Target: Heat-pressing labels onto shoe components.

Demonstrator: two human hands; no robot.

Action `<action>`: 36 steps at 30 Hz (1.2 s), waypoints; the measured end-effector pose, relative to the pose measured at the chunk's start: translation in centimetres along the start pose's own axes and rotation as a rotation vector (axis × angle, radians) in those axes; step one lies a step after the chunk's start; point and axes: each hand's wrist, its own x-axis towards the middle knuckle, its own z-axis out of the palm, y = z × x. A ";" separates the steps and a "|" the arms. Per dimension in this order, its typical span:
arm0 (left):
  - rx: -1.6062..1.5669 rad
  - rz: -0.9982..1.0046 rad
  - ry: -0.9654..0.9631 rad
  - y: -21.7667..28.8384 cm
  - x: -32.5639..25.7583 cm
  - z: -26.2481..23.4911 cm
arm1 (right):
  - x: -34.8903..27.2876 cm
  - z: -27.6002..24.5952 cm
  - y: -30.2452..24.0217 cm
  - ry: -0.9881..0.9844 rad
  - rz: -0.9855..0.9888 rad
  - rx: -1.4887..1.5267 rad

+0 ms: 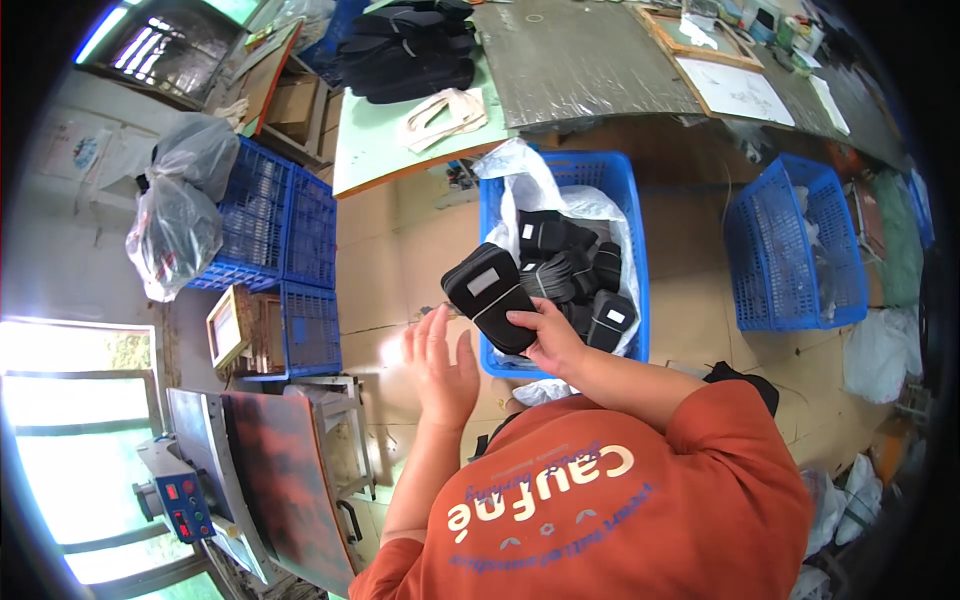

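My right hand (553,336) grips the lower end of a thick black bundle (492,303), which looks like a stack of flat soft pieces tied with a thin band. A white label lies on its upper face. The bundle is held tilted over the near left edge of a blue plastic basket (642,260). To the left of it, my left hand (441,372) is raised with its fingers apart, touching nothing. Inside the basket, which is lined with clear plastic (521,172), lie several similar black bundles (610,318), some with white labels.
Beyond the basket stands a worktable (590,70) with a pile of black pieces (408,50) and a cream cloth (443,118). Blue crates (262,205) are stacked at left, above a press with a control box (180,495). Another blue basket (790,250) stands at right.
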 end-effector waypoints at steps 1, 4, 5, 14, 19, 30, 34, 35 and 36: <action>0.006 -0.033 -0.026 -0.7 -0.7 0.1 | 0.3 -0.7 -0.3 -0.001 0.097 0.044; 0.048 -0.094 -0.152 -2.0 -3.1 -0.4 | 2.8 -5.0 -1.1 0.238 0.285 0.008; 0.039 -0.093 -0.157 -2.4 -4.2 -0.4 | 4.4 -7.0 -1.6 0.324 0.317 -0.061; 0.147 -0.561 -0.637 -5.2 -17.1 -4.0 | 16.3 -19.5 -13.8 0.777 -0.518 -1.615; 0.086 -0.768 -1.018 -4.3 -23.4 -6.3 | 16.8 -21.3 -13.4 0.575 -0.613 -1.761; -0.200 -1.092 -0.849 -3.7 -35.7 -10.2 | 9.2 -20.0 -3.2 0.529 -0.468 -1.780; -0.034 -1.519 -0.217 -3.3 -44.2 -17.7 | 8.4 -12.5 2.1 0.506 -0.488 -1.712; -0.027 -1.657 0.129 -4.4 -48.8 -18.8 | 8.8 -11.4 3.5 0.442 -0.478 -1.738; 0.197 -1.536 0.473 -5.5 -52.8 -20.7 | 9.2 -10.8 5.1 0.388 -0.467 -1.766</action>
